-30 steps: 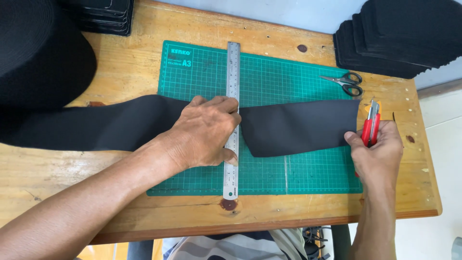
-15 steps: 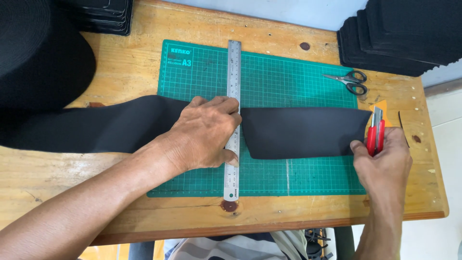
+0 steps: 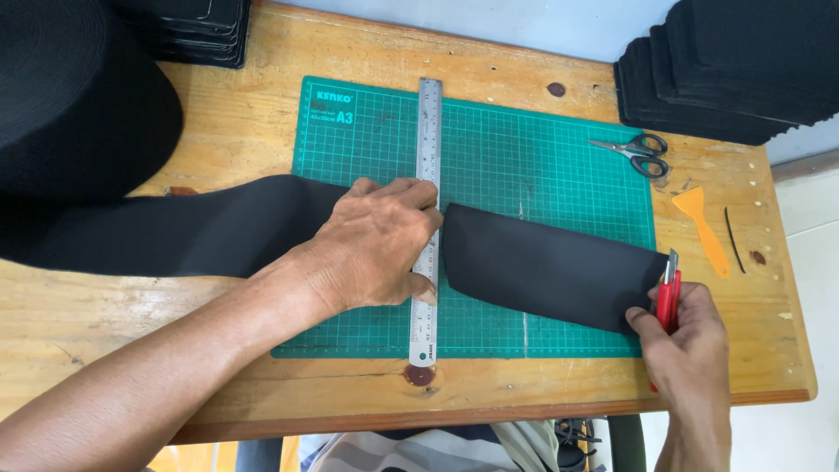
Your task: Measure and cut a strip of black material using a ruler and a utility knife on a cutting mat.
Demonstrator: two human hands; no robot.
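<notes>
My left hand (image 3: 377, 245) presses flat on a steel ruler (image 3: 426, 157) that lies upright across a green cutting mat (image 3: 524, 149). Under the hand a wide black band (image 3: 192, 225) runs left to a big black roll (image 3: 74, 96). Right of the ruler lies a separate cut black piece (image 3: 546, 267), tilted and apart from the band. My right hand (image 3: 690, 350) holds a red utility knife (image 3: 669, 297) and pinches the lower right corner of that piece.
Scissors (image 3: 636, 153) lie at the mat's upper right corner. An orange scraper (image 3: 703, 227) and a thin black sliver (image 3: 734, 238) rest on the wooden table (image 3: 262, 114). Stacks of black cut pieces (image 3: 734, 65) sit at the back right and back left (image 3: 197, 31).
My right hand with the knife has drawn toward the near edge, dragging the cut piece's right end down and tilting it; the orange scraper is now uncovered. The left hand stayed on the ruler.
</notes>
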